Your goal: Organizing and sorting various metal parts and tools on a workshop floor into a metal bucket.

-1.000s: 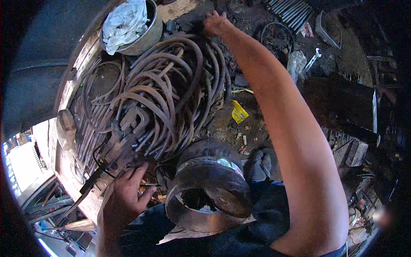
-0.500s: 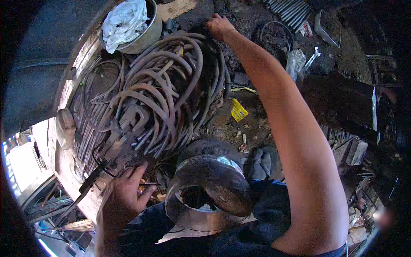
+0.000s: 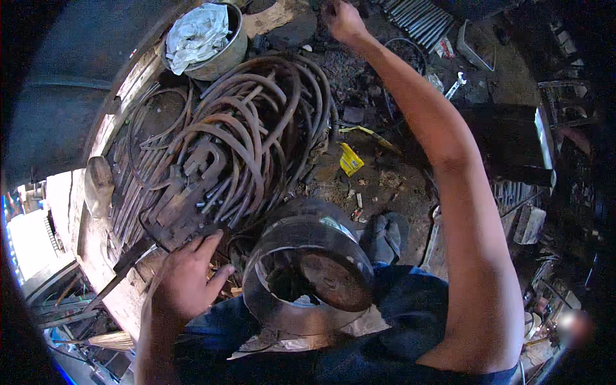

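Note:
My left hand (image 3: pixel 189 276) rests at the lower left with fingers stretched out and thumb apart. Its fingertips lie against the edge of a dark, worn metal piece (image 3: pixel 183 208), beside a pile of bent metal rods (image 3: pixel 240 122). My right arm reaches far forward. At the top edge, my right hand (image 3: pixel 345 22) is closed, its fingertips dark and blurred; whatever it holds, if anything, cannot be made out. Close in front of my body stands a round metal drum (image 3: pixel 308 240) with an open end, and a rusty disc (image 3: pixel 337 279) sits inside its mouth.
A metal pot (image 3: pixel 218 61) holding a crumpled whitish plastic bag (image 3: pixel 197 37) stands at the far left. A yellow packet (image 3: pixel 350 159), dark gloves (image 3: pixel 385 239) and a wrench (image 3: pixel 432 240) lie nearer me. Metal rods (image 3: pixel 420 22), another wrench (image 3: pixel 456 85) and a shallow tray (image 3: pixel 473 48) are at the far right.
My right hand has moved farther forward and a little to the right, up to the top edge. A thin dark piece seen by my left thumb no longer shows. The view has shifted slightly.

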`<state>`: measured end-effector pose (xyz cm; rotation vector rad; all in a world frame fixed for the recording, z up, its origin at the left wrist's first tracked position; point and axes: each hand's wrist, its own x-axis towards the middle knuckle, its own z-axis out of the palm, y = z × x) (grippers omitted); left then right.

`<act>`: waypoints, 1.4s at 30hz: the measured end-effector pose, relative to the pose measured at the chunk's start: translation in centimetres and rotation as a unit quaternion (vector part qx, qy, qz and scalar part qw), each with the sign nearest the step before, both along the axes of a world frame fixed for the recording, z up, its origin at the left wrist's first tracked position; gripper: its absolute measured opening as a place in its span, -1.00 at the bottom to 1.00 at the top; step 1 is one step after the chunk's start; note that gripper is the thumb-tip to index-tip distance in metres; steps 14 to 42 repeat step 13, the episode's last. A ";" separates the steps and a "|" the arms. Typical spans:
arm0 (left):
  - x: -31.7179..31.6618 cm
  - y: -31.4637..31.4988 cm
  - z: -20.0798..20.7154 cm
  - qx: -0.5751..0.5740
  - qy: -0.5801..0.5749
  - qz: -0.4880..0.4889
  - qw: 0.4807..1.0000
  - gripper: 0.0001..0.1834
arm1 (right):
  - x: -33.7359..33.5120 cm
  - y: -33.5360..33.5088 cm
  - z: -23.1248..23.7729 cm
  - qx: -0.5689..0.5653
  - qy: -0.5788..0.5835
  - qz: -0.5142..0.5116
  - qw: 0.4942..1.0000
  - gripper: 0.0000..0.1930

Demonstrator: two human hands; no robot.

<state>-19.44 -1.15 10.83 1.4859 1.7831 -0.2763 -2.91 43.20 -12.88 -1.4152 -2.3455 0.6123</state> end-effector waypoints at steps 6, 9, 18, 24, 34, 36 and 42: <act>2.3 -2.2 2.5 0.045 0.014 -0.027 0.999 -0.44 | 3.5 -8.0 11.6 0.010 0.188 0.097 0.977 -0.57; 3.4 -2.5 3.5 0.042 0.028 -0.010 0.999 -0.39 | 5.8 -10.1 16.5 0.080 0.190 0.217 0.954 -0.62; 1.8 -4.1 4.0 0.106 0.041 -0.026 0.993 -0.43 | 5.9 -21.2 27.1 -0.169 0.144 0.279 0.934 -0.52; 1.8 -4.1 4.0 0.106 0.041 -0.026 0.993 -0.43 | 5.9 -21.2 27.1 -0.169 0.144 0.279 0.934 -0.52; 1.8 -4.1 4.0 0.106 0.041 -0.026 0.993 -0.43 | 5.9 -21.2 27.1 -0.169 0.144 0.279 0.934 -0.52; 1.8 -4.1 4.0 0.106 0.041 -0.026 0.993 -0.43 | 5.9 -21.2 27.1 -0.169 0.144 0.279 0.934 -0.52; 1.8 -4.1 4.0 0.106 0.041 -0.026 0.993 -0.43 | 5.9 -21.2 27.1 -0.169 0.144 0.279 0.934 -0.52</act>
